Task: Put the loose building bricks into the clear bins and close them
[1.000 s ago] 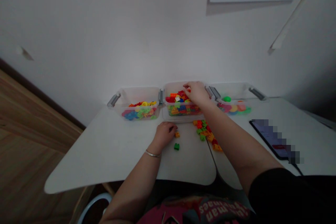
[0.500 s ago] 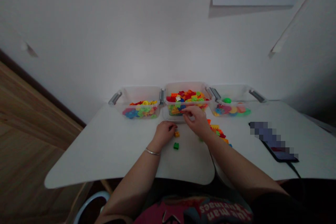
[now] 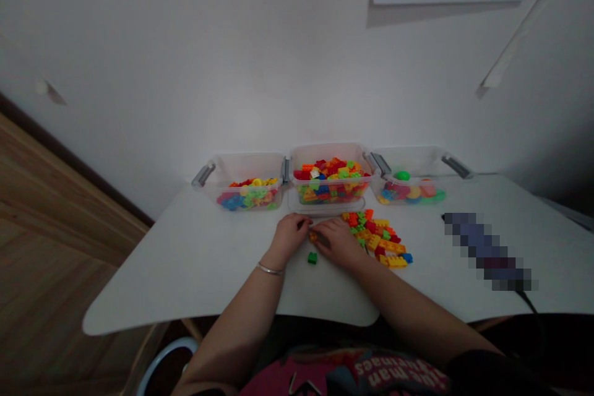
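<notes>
My left hand (image 3: 291, 236), with a bangle on its wrist, pinches a small orange-yellow building brick (image 3: 313, 237) just above the white table. From the other side, the closed fingertips of my right hand (image 3: 338, 241) meet the left ones at this brick. Fingers cover much of it, so how many pieces are joined there is hidden. A green building brick (image 3: 312, 258) lies on the table just below the two hands. Beside my right hand spreads a pile of loose bricks (image 3: 374, 236) in red, yellow, orange, green and blue.
Three clear plastic bins line the wall: the left bin (image 3: 250, 164) and right bin (image 3: 417, 161) hold mixed coloured pieces, the middle bin (image 3: 331, 151) building bricks. A phone (image 3: 487, 253) with a cable lies at the right. The table's front edge (image 3: 185, 322) is close to me.
My right hand has come back from in front of the middle bin, down and left, to my left hand. The loose brick pile is now uncovered. My left hand has stayed put.
</notes>
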`<act>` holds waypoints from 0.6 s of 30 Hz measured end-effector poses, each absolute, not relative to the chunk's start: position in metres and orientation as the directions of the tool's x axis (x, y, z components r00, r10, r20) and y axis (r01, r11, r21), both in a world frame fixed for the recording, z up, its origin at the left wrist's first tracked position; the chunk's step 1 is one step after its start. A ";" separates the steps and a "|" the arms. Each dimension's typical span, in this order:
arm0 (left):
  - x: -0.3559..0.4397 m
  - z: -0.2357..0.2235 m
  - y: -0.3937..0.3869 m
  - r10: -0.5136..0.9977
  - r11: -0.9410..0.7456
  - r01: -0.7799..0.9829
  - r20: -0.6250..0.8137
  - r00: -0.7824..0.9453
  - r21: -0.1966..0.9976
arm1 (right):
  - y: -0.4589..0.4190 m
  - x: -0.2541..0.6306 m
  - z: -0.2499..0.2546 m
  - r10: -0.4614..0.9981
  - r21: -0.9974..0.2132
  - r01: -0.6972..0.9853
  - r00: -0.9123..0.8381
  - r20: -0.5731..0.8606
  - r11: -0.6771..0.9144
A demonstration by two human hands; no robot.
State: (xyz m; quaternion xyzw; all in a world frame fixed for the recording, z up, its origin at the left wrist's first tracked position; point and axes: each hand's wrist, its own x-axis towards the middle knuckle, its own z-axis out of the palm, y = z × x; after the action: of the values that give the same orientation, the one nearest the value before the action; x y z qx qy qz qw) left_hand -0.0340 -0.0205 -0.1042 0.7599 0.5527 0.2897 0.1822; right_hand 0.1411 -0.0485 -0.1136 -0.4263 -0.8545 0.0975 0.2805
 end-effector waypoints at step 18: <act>-0.036 -0.103 -0.021 0.931 -0.363 0.741 0.243 0.271 0.565 | -0.036 0.146 -0.070 0.772 -0.576 0.545 -0.244 0.587 0.610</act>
State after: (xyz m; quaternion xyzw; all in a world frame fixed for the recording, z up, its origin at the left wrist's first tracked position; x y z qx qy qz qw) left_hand -0.0355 -0.0209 -0.1031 0.7781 0.5373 0.2755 0.1729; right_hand 0.1464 -0.0359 -0.0698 -0.4230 -0.7783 0.1276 0.4462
